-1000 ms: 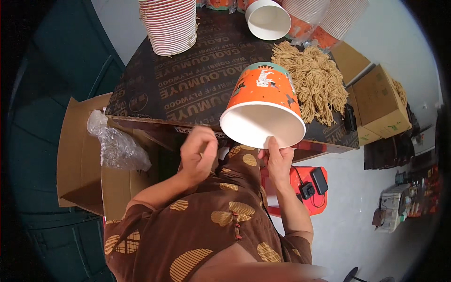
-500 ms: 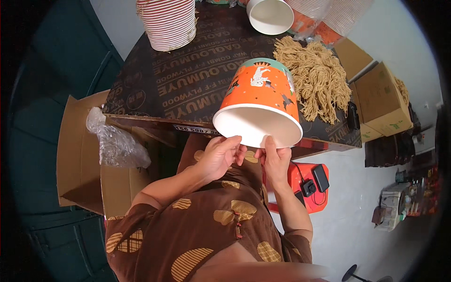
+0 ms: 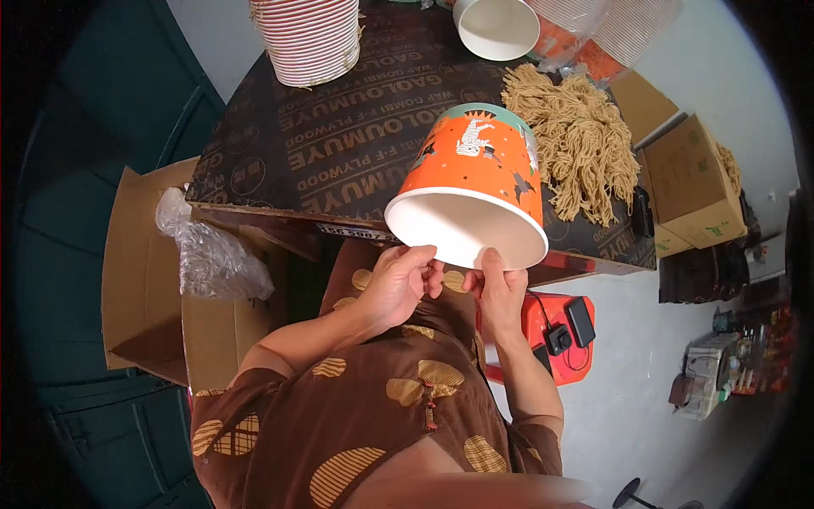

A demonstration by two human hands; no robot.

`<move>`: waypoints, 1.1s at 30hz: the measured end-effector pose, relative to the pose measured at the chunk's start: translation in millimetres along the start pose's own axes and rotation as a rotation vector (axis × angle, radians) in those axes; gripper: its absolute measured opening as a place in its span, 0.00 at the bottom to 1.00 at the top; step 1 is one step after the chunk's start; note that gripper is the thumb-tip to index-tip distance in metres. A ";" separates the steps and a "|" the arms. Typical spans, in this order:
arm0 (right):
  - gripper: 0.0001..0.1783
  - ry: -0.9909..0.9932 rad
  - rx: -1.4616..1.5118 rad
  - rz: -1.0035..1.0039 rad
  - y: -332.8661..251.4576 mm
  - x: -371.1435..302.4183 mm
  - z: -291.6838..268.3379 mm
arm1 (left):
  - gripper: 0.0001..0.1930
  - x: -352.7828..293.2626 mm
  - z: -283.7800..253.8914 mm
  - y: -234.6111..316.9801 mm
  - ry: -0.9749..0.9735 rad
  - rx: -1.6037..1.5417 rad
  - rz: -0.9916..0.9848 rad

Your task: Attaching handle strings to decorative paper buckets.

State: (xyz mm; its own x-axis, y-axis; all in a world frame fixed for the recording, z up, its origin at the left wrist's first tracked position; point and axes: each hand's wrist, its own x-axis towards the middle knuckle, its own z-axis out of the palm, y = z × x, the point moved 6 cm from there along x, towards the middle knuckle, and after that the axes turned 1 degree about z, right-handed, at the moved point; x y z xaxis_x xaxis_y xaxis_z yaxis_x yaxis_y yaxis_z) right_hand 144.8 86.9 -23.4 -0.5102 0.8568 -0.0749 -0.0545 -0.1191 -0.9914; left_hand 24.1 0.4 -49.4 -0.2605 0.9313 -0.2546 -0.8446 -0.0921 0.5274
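I see both hands, left (image 3: 398, 284) and right (image 3: 500, 293), gripping the tilted orange bucket (image 3: 475, 191) by its rim, over the bench (image 3: 339, 144) edge.

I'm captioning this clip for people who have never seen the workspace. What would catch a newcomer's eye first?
First, the bright orange paper bucket at centre, tipped so its white open mouth faces the camera, held at the near rim by the left hand and right hand. Behind it on the dark plywood table lies a heap of tan cords, with a tall stack of striped cups at the far left.
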 end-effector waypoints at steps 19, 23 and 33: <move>0.13 -0.003 0.103 0.040 -1.6 1.8 3.7 | 0.06 -3.2 -3.7 4.2 0.057 0.101 0.100; 0.12 0.001 0.100 0.044 5.2 -0.5 4.8 | 0.05 -1.6 -9.7 6.3 0.086 0.262 0.190; 0.13 -0.020 0.055 0.107 2.5 0.1 3.8 | 0.12 -8.4 0.8 19.9 0.080 0.492 0.278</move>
State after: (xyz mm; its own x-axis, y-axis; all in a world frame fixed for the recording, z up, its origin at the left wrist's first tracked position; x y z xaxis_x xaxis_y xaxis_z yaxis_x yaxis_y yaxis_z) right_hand 141.3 84.7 -25.5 -0.5327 0.8276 -0.1772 -0.0454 -0.2369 -0.9705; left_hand 9.9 -9.0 -36.2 -0.4932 0.8638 -0.1028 -0.4271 -0.1374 0.8937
